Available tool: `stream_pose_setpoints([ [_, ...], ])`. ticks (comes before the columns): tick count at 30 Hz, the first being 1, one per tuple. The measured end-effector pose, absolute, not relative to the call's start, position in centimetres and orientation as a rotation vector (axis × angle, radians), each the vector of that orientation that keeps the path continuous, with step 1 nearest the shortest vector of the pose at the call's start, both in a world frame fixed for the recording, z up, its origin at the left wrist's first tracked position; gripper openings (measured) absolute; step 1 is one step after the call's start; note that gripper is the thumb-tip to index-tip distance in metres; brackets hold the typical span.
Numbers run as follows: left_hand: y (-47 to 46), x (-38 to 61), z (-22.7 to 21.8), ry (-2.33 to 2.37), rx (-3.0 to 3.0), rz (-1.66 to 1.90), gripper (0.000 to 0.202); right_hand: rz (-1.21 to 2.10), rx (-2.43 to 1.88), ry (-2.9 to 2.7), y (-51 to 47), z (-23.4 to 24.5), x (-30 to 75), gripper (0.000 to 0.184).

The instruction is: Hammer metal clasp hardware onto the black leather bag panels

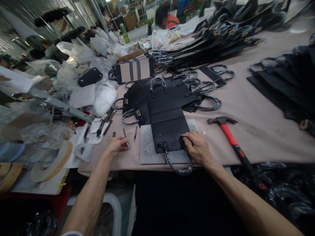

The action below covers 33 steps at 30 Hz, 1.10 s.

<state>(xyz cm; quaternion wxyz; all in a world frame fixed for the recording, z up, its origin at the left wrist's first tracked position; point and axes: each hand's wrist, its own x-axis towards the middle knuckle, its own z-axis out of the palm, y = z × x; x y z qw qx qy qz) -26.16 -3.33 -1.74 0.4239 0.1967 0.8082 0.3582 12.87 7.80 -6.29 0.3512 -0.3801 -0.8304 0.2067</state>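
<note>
My left hand [118, 145] is closed in a pinch around a slim metal rod tool [125, 133] at the left of the work. A second slim metal tool [135, 133] lies just to the right of it. My right hand [197, 147] has its fingers curled over the near right corner of a black bag panel [169, 129], at the base of its plastic-wrapped handle [180, 171]. That handle loops toward me over the table edge. Under the panel is a grey speckled slab [147, 146]. The right fingertips are partly hidden.
A claw hammer [230, 134] with a red and black grip lies at right, its handle past the table edge. Black bag pieces [209, 46] are stacked behind, and more [292, 78] lie at far right. Clear plastic bags [81, 49] crowd the left. A person [162, 18] is beyond.
</note>
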Motion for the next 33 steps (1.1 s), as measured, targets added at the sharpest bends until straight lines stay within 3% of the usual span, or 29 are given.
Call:
stream_pose_setpoints([
  [3,-4.0,-23.5,-1.5,1.765,0.404,1.161,0.019,0.548,-0.982,-2.151,7.9,-6.3,12.9,0.021],
  [6,-3.7,-19.8,-1.8,1.457,0.341,1.424,0.03,0.544,-0.984,-2.152,7.8,-6.2,12.9,0.021],
  [11,-1.8,-13.4,-2.7,1.288,0.477,1.531,0.045,0.545,-1.012,-2.159,7.7,-6.1,12.9,0.021],
  [22,-0.4,-8.0,-4.2,1.512,1.131,1.525,0.016,0.584,-1.043,-2.16,7.8,-5.8,12.9,0.02],
  [33,-1.2,-7.8,-5.0,1.541,1.359,1.501,0.014,0.616,-1.063,-2.145,7.9,-5.8,12.9,0.018],
])
